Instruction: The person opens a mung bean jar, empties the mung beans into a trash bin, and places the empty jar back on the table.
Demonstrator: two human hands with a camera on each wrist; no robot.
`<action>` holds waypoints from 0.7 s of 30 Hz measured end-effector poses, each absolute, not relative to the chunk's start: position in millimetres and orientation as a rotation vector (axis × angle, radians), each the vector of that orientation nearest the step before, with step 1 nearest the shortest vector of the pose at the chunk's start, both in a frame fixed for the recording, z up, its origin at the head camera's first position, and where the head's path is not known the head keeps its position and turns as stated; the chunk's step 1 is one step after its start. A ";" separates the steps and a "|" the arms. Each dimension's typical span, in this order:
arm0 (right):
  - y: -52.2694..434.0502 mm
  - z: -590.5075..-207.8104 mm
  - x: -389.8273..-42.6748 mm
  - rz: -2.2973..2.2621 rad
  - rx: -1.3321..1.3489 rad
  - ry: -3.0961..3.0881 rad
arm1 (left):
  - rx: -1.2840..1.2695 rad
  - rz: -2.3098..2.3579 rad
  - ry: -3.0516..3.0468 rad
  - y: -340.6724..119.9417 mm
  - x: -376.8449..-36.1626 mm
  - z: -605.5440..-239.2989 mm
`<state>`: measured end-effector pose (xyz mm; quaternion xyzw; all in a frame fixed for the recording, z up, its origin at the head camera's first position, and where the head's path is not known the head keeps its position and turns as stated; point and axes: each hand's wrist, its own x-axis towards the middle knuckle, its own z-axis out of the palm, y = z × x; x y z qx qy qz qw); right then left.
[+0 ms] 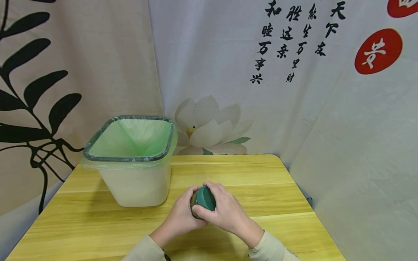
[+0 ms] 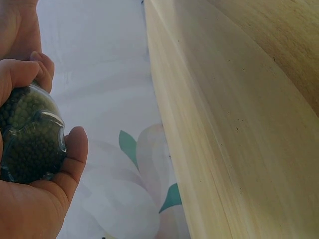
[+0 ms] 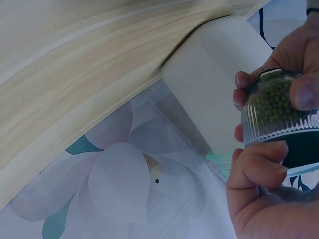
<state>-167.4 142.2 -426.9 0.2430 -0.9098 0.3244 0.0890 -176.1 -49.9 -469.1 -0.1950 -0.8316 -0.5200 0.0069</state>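
Both hands sit right at the near edge of the desk, sleeves poking in from the bottom of the head view. Left hand is wrapped round the body of a small clear jar; right hand is curled over its dark green lid, fingers gripping the rim. So both are clenched on the same jar, which is held just above the desk, near the front and roughly centre.

From the head cam you can barely see the jar itself, only the lid and a dark sliver under it. Wrist cams fill that in: left wrist view shows the glass is packed w/ small green beans, sitting in the palm w/ thumb on one side and fingertips on the other. Right wrist view shows ridged glass just under the lid and fingers from both hands around it.

White bin w/ a green bag liner stands on the desk just behind-left of the hands, not touching them. Only the head cam shows its open top; right wrist cam only gets its white side. Backdrop w/ a lotus flower print hangs behind.
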 end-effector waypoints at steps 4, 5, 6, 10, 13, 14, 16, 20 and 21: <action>142.2 -427.3 -167.7 0.960 0.723 -2.716 | -0.605 -1.628 -2.602 -49.9 -176.3 -469.5; 142.2 -427.3 -167.7 0.958 0.723 -2.721 | -0.599 -1.627 -2.603 -49.9 -176.3 -469.6; 142.2 -427.2 -167.8 0.958 0.723 -2.726 | -0.592 -1.627 -2.603 -49.8 -176.3 -469.7; 143.0 -425.4 -168.1 0.976 0.700 -2.757 | -0.563 -1.565 -2.598 -48.8 -175.6 -469.8; 143.7 -423.4 -168.5 1.010 0.659 -2.797 | -0.563 -1.471 -2.572 -47.4 -174.7 -470.9; 144.0 -422.8 -168.6 1.026 0.645 -2.811 | -0.567 -1.439 -2.560 -47.0 -174.3 -471.6; 144.4 -421.9 -168.9 1.060 0.626 -2.832 | -0.575 -1.374 -2.537 -46.0 -173.5 -473.3; 145.0 -421.6 -169.1 1.109 0.621 -2.841 | -0.594 -1.259 -2.498 -43.9 -173.0 -476.9; 145.0 -421.7 -169.3 1.117 0.625 -2.838 | -0.599 -1.240 -2.491 -43.6 -172.9 -477.4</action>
